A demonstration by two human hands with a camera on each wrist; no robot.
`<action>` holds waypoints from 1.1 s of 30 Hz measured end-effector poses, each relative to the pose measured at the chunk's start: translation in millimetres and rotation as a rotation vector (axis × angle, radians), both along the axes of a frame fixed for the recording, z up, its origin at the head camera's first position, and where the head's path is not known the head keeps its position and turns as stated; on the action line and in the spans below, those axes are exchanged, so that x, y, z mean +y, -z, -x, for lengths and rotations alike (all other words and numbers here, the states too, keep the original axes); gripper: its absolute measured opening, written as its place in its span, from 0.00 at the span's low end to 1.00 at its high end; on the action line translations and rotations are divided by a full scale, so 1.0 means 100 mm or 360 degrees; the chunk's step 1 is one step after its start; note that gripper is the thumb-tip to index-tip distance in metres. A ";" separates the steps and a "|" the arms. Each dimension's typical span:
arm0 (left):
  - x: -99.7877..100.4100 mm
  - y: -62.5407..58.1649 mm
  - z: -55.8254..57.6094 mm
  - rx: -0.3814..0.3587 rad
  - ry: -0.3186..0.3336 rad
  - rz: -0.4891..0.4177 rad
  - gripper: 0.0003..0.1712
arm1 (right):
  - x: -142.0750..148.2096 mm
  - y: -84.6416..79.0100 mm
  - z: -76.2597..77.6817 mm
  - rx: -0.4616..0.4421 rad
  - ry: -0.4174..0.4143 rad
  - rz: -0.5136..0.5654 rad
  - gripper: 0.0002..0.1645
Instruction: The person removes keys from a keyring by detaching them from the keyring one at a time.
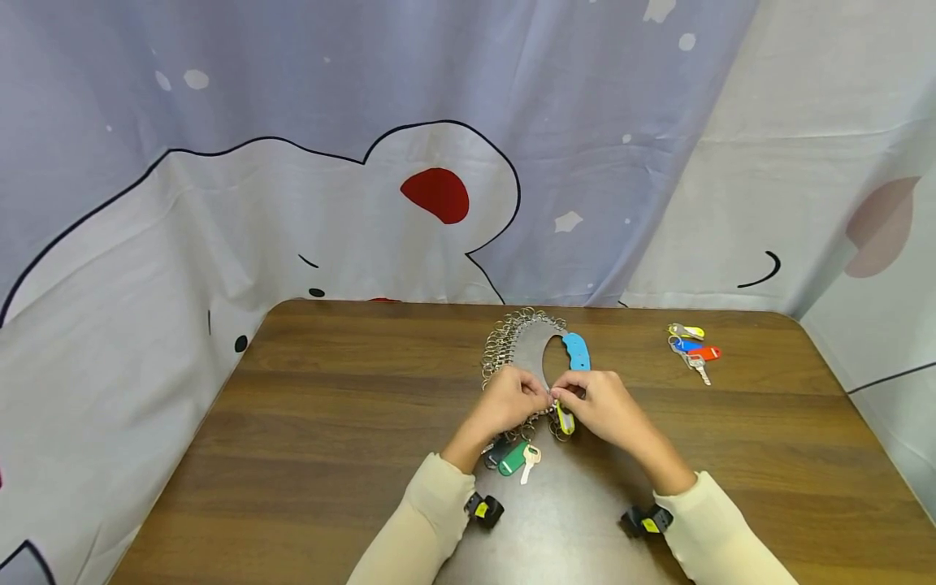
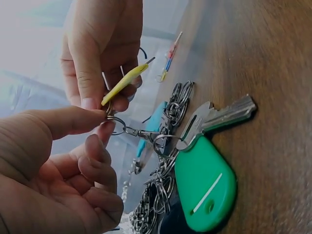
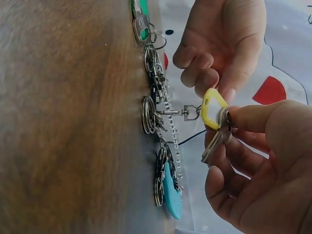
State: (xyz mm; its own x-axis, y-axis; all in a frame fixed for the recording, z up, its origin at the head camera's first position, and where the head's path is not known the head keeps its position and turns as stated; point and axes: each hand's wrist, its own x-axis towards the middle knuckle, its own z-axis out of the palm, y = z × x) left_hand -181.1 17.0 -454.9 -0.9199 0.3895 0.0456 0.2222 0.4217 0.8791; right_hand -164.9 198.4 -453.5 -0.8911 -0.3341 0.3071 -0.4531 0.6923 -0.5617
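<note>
A grey crescent-shaped piece (image 1: 528,345) with a blue handle (image 1: 577,351) lies on the table, fringed with metal swivel clasps and key rings (image 1: 499,345). My left hand (image 1: 508,400) pinches a key ring (image 2: 115,122) at the end of one raised clasp (image 3: 179,112). Close against it, my right hand (image 1: 601,404) pinches the ring of a yellow key tag (image 3: 213,109), from which a key (image 3: 213,145) hangs. The fingertips of both hands nearly meet, and they hide part of the rings. Below my left hand lie a green key tag (image 1: 513,460) and its silver key (image 1: 531,465).
A dark key tag (image 1: 497,452) lies beside the green one. At the back right of the wooden table (image 1: 329,390) rests a small group of keys with a yellow tag (image 1: 691,332), a blue tag (image 1: 687,346) and a red tag (image 1: 706,353). A printed curtain (image 1: 329,211) hangs behind.
</note>
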 end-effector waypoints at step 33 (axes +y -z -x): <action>-0.02 0.06 0.02 0.0037 0.0052 -0.0088 0.04 | -0.02 0.01 -0.01 0.0143 0.0015 -0.0034 0.05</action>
